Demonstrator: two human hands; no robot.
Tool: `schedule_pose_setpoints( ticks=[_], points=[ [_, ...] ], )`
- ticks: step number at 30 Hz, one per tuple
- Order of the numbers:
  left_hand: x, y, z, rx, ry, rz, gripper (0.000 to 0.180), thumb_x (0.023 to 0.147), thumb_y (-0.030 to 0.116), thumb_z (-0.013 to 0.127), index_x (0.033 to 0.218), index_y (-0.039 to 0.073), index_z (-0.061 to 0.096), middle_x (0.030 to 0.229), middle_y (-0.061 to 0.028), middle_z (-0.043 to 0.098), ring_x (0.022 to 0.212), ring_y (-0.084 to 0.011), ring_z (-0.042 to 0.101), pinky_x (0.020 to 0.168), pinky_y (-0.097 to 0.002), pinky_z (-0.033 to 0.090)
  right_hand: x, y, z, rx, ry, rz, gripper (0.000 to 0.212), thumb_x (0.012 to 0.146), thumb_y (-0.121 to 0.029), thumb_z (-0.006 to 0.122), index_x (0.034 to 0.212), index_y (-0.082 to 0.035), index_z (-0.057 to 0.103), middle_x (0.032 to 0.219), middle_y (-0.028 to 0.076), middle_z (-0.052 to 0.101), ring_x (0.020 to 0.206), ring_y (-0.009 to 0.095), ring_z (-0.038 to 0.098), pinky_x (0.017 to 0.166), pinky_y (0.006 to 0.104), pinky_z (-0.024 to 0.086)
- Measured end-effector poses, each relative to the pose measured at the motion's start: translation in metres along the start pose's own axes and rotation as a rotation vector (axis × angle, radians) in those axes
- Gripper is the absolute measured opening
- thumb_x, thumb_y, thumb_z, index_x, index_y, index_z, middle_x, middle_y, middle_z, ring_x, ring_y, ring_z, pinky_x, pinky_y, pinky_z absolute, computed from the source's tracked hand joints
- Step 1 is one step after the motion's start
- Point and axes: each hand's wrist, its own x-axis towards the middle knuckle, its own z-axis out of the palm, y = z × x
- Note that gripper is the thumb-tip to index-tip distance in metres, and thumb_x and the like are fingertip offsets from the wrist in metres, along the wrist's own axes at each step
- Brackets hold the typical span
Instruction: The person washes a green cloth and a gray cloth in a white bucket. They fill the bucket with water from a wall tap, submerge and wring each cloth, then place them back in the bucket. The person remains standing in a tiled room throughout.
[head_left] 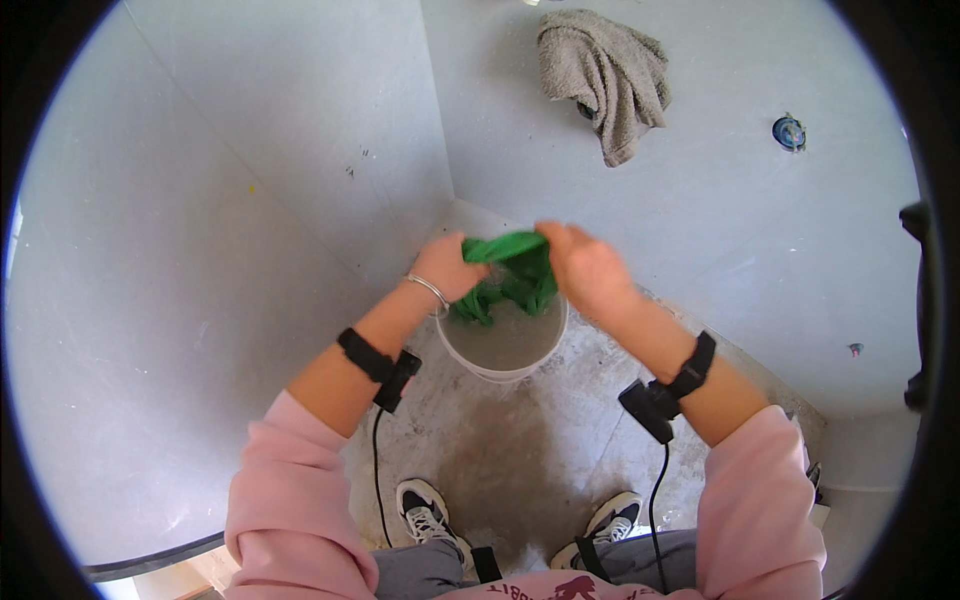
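Note:
A wet-looking green cloth [513,246] is stretched between my two hands over a white bucket [497,375]. My left hand [450,268] grips its left end, fingers closed round it. At the other end my right hand [585,262] is closed on the cloth too, slightly blurred. The cloth's lower folds hang down into the bucket, at or in the murky grey water [510,340]. Part of the bucket's far rim is hidden behind the cloth and my hands.
Grey wall panels rise on the left [230,250] and ahead, meeting in a corner behind the bucket. A grey-brown towel [610,80] hangs on the far wall, beside a round wall fitting [789,133]. The concrete floor [500,440] is stained. Black cables [378,470] run down from both wrist straps.

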Motion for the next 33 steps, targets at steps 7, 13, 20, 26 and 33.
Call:
schedule_pose_setpoints(
  ticks=[7, 13, 20, 26, 33],
  points=[
    [0.017, -0.047, 0.121, 0.404, -0.302, -0.075, 0.039, 0.070, 0.016, 0.070, 0.102, -0.001, 0.056, 0.118, -0.0202, 0.053, 0.105, -0.0379, 0.054, 0.089, -0.0396, 0.046, -0.050, 0.017, 0.112, -0.010, -0.535, -0.030, 0.028, 0.079, -0.006, 0.052, 0.107, -0.006, 0.053, 0.107, 0.023, 0.052, 0.090, 0.037, 0.059, 0.076, 0.0424, 0.049],
    [0.028, -0.046, 0.129, 0.547, -0.604, -0.030, 0.028, 0.072, 0.012, 0.066, 0.097, 0.000, 0.061, 0.120, -0.0183, 0.052, 0.110, -0.0349, 0.052, 0.088, -0.0405, 0.046, -0.044, 0.017, 0.127, 0.125, -0.889, 0.048, 0.039, 0.083, -0.018, 0.053, 0.120, -0.008, 0.051, 0.120, 0.019, 0.050, 0.102, 0.036, 0.055, 0.084, 0.0453, 0.047],
    [-0.022, -0.008, 0.017, -1.075, -0.435, -0.092, 0.056, 0.075, -0.006, 0.057, 0.127, 0.003, 0.037, 0.113, -0.0059, 0.053, 0.102, -0.0170, 0.054, 0.085, -0.0298, 0.045, -0.022, 0.014, 0.048, 1.682, -0.538, 1.311, 0.059, 0.087, -0.044, 0.054, 0.135, -0.014, 0.036, 0.117, 0.009, 0.055, 0.106, 0.033, 0.054, 0.091, 0.0444, 0.044],
    [-0.087, 0.035, -0.032, -1.461, -0.396, 0.124, 0.058, 0.078, 0.000, 0.063, 0.130, 0.007, 0.036, 0.115, -0.0051, 0.050, 0.105, -0.0148, 0.051, 0.090, -0.0309, 0.042, -0.002, -0.018, 0.062, 2.268, -0.422, 1.206, 0.040, 0.091, -0.032, 0.051, 0.123, -0.008, 0.046, 0.115, 0.009, 0.056, 0.104, 0.027, 0.056, 0.088, 0.0402, 0.048],
    [-0.048, -0.035, -0.011, -1.271, 0.086, 0.038, 0.046, 0.093, 0.034, 0.050, 0.128, 0.007, 0.039, 0.120, -0.0064, 0.051, 0.111, -0.0182, 0.049, 0.095, -0.0337, 0.040, -0.011, -0.032, 0.024, 2.306, -0.235, 1.086, 0.031, 0.094, -0.020, 0.042, 0.117, -0.001, 0.049, 0.118, 0.012, 0.055, 0.107, 0.023, 0.054, 0.093, 0.0404, 0.045]
  ],
)
